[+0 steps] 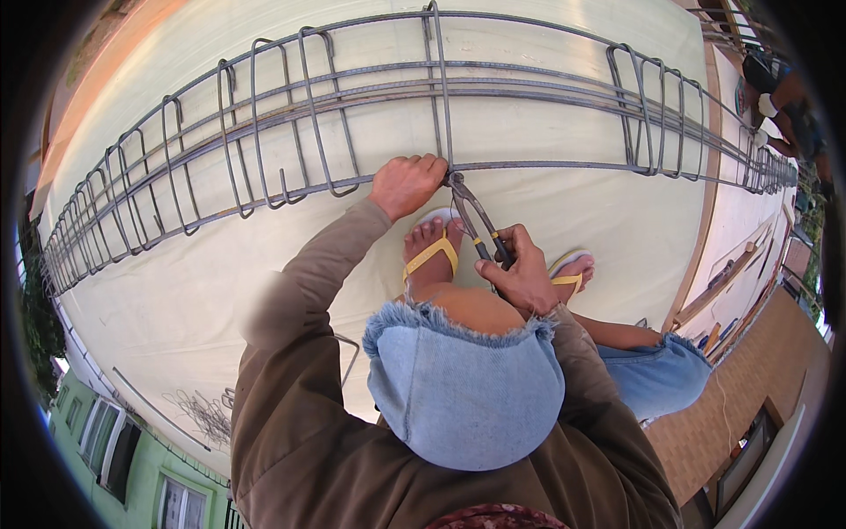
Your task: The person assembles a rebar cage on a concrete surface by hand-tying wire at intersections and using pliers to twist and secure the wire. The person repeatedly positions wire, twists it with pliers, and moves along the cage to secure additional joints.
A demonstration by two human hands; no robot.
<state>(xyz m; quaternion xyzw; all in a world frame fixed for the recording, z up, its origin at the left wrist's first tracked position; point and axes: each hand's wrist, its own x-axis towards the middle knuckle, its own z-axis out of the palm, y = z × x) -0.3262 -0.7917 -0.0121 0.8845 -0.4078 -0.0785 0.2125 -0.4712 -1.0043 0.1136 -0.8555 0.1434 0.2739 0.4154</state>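
Grey ribbed rebar cage (264, 132), pincers (476, 220) biting where left hand (405, 183) grips

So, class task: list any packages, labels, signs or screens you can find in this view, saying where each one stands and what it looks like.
None can be made out: no package, label, sign or screen shows.
What does show: a grey rebar cage on a pale concrete slab.
The left hand grips a bar; the right hand holds pincers with dark handles.
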